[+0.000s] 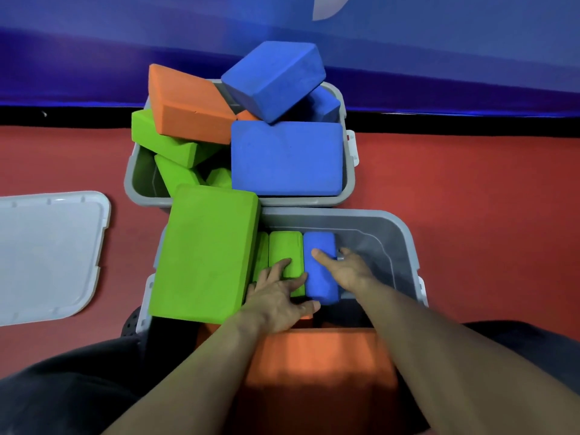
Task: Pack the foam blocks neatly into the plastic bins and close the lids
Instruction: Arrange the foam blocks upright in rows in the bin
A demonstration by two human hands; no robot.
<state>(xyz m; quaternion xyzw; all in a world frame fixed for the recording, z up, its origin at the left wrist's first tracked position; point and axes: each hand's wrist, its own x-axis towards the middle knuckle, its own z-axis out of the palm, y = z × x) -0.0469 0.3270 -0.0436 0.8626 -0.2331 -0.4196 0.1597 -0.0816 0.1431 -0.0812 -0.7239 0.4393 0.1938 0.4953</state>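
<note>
Right hand (343, 271) grips an upright blue block (320, 266) in the near bin (405, 246) beside green blocks (284, 252), where the left hand (277, 298) rests flat; far bin (138, 174) holds jumbled blocks.

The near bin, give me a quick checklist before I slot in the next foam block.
1. Blue block standing on edge beside the upright green block: ok.
2. Right hand grip on the blue block, thumb on top: ok.
3. Left hand steadying the green block: ok.
4. Free space in the near bin right of the blue block: ok.
5. Large green block lying across the bin's left rim, not packed: not ok.
6. Lid within reach on the floor at left: ok.
</note>
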